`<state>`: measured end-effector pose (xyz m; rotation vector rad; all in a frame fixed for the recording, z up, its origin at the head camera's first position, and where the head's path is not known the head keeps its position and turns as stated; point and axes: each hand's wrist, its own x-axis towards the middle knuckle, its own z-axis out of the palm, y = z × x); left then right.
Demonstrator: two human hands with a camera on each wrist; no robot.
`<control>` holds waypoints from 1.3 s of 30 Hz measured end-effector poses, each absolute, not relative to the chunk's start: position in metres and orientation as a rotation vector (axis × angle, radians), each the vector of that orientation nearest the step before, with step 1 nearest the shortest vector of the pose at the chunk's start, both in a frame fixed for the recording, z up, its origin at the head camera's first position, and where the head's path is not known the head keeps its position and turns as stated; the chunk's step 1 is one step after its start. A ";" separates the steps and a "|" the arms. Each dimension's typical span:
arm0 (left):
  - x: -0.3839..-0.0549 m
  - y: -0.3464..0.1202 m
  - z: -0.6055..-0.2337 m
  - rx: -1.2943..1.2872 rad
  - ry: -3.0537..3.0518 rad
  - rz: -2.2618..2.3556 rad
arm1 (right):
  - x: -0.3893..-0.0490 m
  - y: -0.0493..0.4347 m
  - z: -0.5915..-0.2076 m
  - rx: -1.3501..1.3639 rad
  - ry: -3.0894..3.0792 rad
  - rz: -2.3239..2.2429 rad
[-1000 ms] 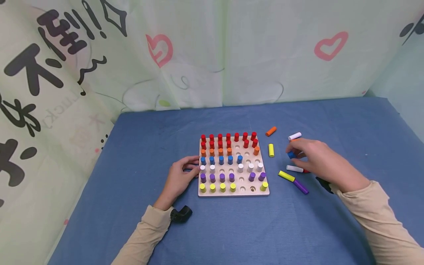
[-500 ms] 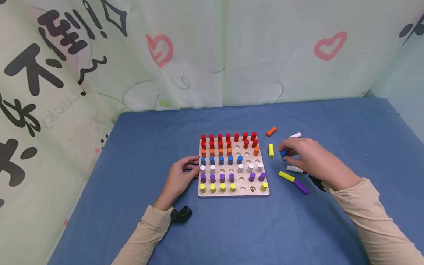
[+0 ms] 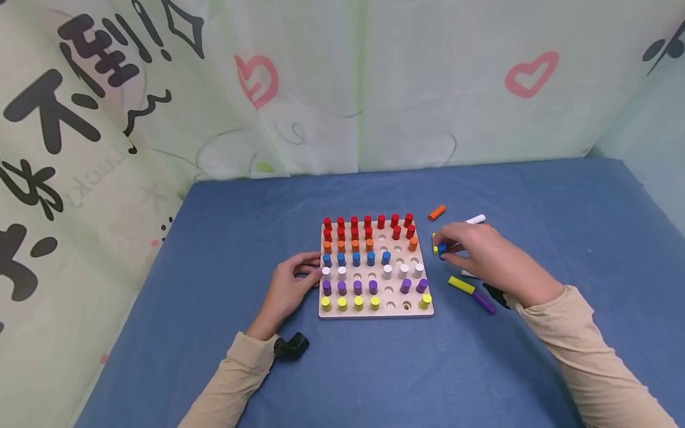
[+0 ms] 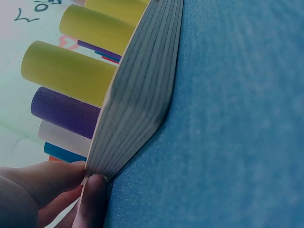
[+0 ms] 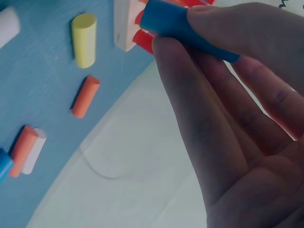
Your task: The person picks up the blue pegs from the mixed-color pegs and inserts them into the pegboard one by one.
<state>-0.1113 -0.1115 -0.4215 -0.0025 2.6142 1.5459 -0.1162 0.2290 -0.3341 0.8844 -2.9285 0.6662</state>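
A wooden pegboard (image 3: 350,314) with rows of red, orange, blue, white, purple and yellow pegs lies on the blue cloth. Several of its holes hold no peg. My left hand (image 3: 289,288) grips the board's left edge; thumb and finger meet that edge in the left wrist view. Between thumb and fingers of my right hand (image 3: 484,255) is a blue peg (image 5: 183,28), held tilted just right of the board. Under that hand a loose yellow peg (image 3: 435,239) is partly covered in the head view; the right wrist view shows the yellow peg (image 5: 84,40) whole.
Loose orange (image 3: 436,213) and white (image 3: 475,219) pegs lie behind the right hand. Nearer, a yellow peg (image 3: 461,285) lies end to end with a purple peg (image 3: 484,302). Another white peg (image 3: 470,274) is mostly hidden. A printed curtain (image 3: 428,89) hangs behind the table.
My right hand has carried the blue peg leftward, toward the board's right side. My left hand has kept its place on the left edge.
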 end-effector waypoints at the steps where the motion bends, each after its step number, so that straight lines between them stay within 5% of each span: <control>1: -0.111 -0.111 -0.421 -0.002 2.616 1.544 | -0.116 0.227 -0.334 0.889 -2.924 0.672; 39: -0.112 -0.112 -0.421 0.008 2.588 1.579 | -0.129 0.184 -0.340 0.986 -2.950 0.769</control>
